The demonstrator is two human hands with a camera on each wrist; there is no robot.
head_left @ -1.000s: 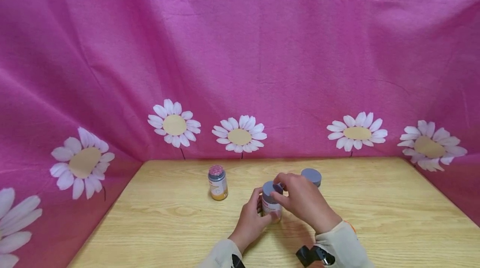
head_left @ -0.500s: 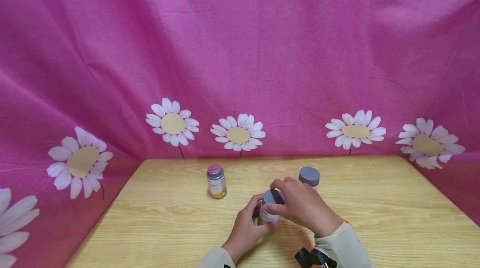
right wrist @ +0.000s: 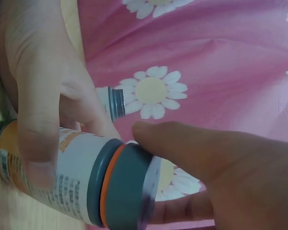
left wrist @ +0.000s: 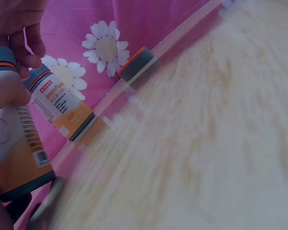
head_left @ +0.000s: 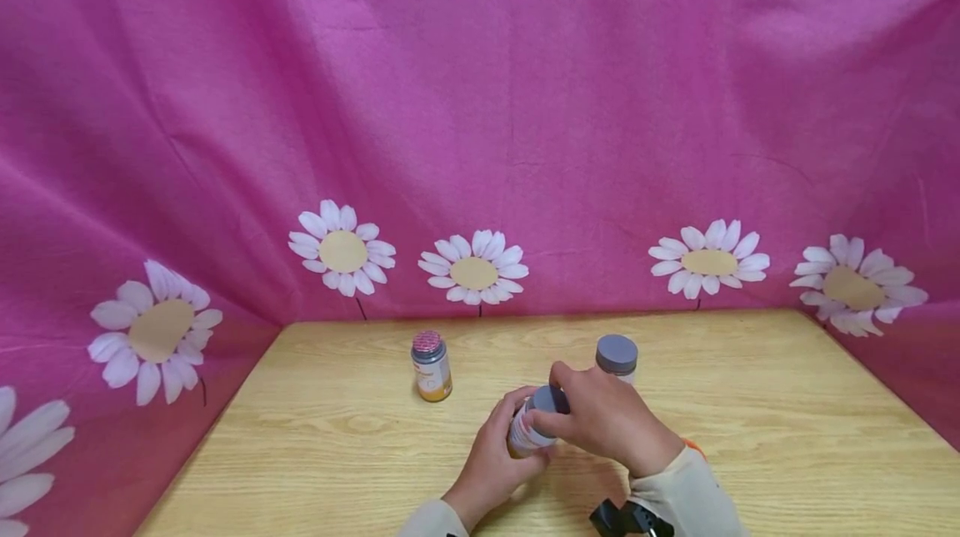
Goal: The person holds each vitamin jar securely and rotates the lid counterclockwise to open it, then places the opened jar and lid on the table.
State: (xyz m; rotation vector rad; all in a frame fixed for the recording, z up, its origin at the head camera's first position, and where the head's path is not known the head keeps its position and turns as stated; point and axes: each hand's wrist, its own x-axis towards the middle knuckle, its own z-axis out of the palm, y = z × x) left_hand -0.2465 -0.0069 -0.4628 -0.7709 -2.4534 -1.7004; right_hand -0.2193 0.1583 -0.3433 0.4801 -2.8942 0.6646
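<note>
"One nearest bottle (head_left: 522,437): state of the left hand (head_left: 490,455)?"

"Gripping; fingers and thumb curled round the body. Bottle tilted, upper end rightward."

"Right hand (head_left: 609,420)?"

"Partly closed; thumb and fingers pinch the grey lid (head_left: 546,400) on that bottle."

"Items beyond?"

"Capped bottle (head_left: 617,352), just past the right hand. Pink-topped bottle (head_left: 432,374), upright, leftward. Flowered cloth (head_left: 585,145) at rear."
</note>
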